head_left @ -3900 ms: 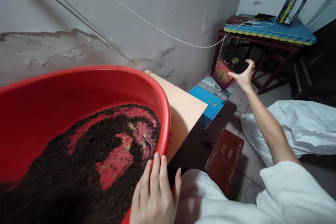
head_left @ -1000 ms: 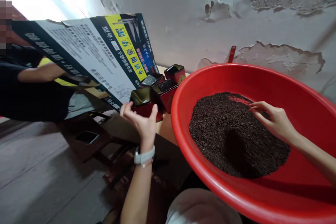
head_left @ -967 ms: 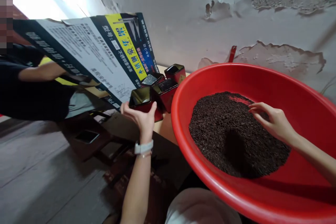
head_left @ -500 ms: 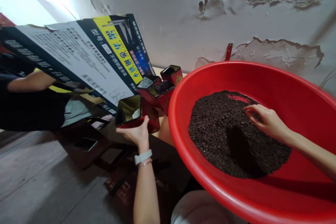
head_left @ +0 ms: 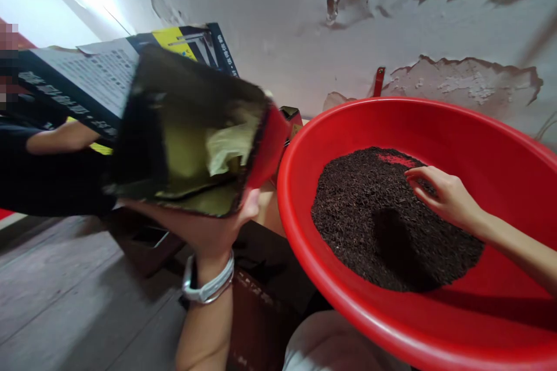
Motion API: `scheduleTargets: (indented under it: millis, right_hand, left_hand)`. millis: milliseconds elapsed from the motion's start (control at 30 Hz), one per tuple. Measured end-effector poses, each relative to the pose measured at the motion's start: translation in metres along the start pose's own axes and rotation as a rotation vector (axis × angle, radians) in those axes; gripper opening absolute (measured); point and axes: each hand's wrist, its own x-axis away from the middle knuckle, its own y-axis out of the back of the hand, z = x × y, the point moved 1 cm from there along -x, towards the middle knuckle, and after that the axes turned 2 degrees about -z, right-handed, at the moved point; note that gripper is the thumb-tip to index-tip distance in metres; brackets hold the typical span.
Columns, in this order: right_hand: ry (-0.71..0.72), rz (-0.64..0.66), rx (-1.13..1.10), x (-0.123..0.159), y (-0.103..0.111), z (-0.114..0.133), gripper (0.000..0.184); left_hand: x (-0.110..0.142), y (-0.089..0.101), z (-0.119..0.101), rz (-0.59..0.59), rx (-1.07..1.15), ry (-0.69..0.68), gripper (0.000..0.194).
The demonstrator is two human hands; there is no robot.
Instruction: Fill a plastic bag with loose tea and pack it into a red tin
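My left hand [head_left: 202, 232] grips a red tin [head_left: 187, 153] from below and raises it, its square mouth turned towards me. The inside is dull gold, with a crumpled pale liner [head_left: 230, 148] in it; motion blurs the tin a little. A large red basin [head_left: 300, 243] stands on the right with a heap of dark, dry loose leaf [head_left: 348, 214] that looks like tea. Over this heap hovers my right hand [head_left: 441, 194], fingers loosely bent and thumb apart, with nothing visible in it.
Behind the raised tin, another tin [head_left: 290, 113] shows beside the basin rim. A large printed carton [head_left: 91, 78] leans at the left, where a person's arm [head_left: 63, 136] appears. A peeling wall [head_left: 278, 29] rises behind. A phone [head_left: 154, 236] lies on a dark stool [head_left: 139, 258].
My left hand has taken hold of the front tin and lifted it up towards me, covering much of the carton. My right hand has stayed almost still over the leaves.
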Motion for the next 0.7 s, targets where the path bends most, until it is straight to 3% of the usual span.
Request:
scheduleTargets:
  millis: [33, 67, 133, 233, 300, 400, 500, 600, 700]
  right_hand:
    - [0.021, -0.045, -0.001, 0.0, 0.003, 0.003, 0.018]
    - [0.038, -0.102, 0.003, -0.001, 0.007, 0.007, 0.017]
    - [0.045, -0.247, 0.009, -0.001, 0.017, 0.014, 0.016]
    - [0.051, -0.523, -0.037, 0.001, 0.032, 0.022, 0.017]
    - [0.085, -0.63, -0.06, 0.002, 0.037, 0.026, 0.019]
    - [0.139, -0.551, -0.01, 0.001, 0.035, 0.025, 0.025]
    - [0.142, -0.388, 0.069, -0.003, 0.027, 0.019, 0.036]
    - [0.178, -0.244, 0.175, -0.006, 0.019, 0.011, 0.035]
    - [0.28, -0.192, 0.274, -0.005, 0.016, 0.01, 0.025]
  left_hand:
    - [-0.006, -0.006, -0.014, -0.044, 0.036, -0.104, 0.119]
    - [-0.013, -0.013, -0.029, -0.003, 0.116, -0.201, 0.115]
    - [-0.027, -0.031, -0.058, 0.2, 0.323, -0.287, 0.103]
    - [-0.042, -0.062, -0.096, 0.514, 0.488, -0.399, 0.1]
    - [-0.045, -0.085, -0.116, 0.66, 0.562, -0.502, 0.1]
    - [-0.038, -0.117, -0.139, 0.78, 0.631, -0.677, 0.098]
    - [-0.024, -0.139, -0.153, 0.8, 0.675, -0.771, 0.095]
    - [-0.011, -0.148, -0.156, 0.802, 0.7, -0.827, 0.09]
    - [-0.006, -0.15, -0.15, 0.798, 0.715, -0.889, 0.092]
